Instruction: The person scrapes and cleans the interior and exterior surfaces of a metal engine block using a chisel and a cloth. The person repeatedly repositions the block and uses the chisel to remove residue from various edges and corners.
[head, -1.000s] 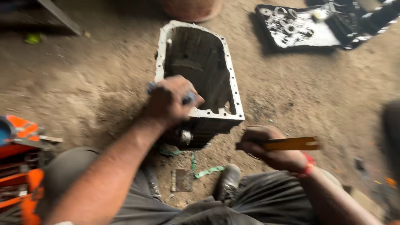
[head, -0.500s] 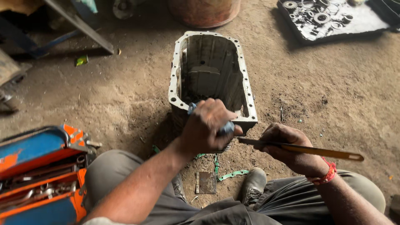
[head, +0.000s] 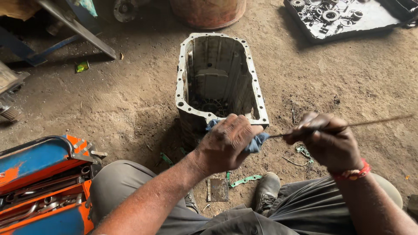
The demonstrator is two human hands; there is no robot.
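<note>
A grey metal housing (head: 254, 93), open at the top with bolt holes around its rim, stands on the dirt floor in front of me. My left hand (head: 226, 141) presses a blue rag (head: 257, 141) against the housing's near rim. My right hand (head: 324, 139) grips a long thin blade (head: 374, 122), seen edge-on, whose tip meets the rag.
An orange and blue toolbox (head: 41, 182) with wrenches lies open at lower left. A dark tray (head: 348, 17) of gears sits at top right. A reddish drum (head: 209, 12) stands behind the housing. Green gasket scraps (head: 244, 179) and a small metal plate (head: 217, 189) lie between my feet.
The view has steadied and shifted left. My left hand stays with the rag on the housing rim. The blade in my right hand has turned from flat to edge-on, its tip now at the rag.
</note>
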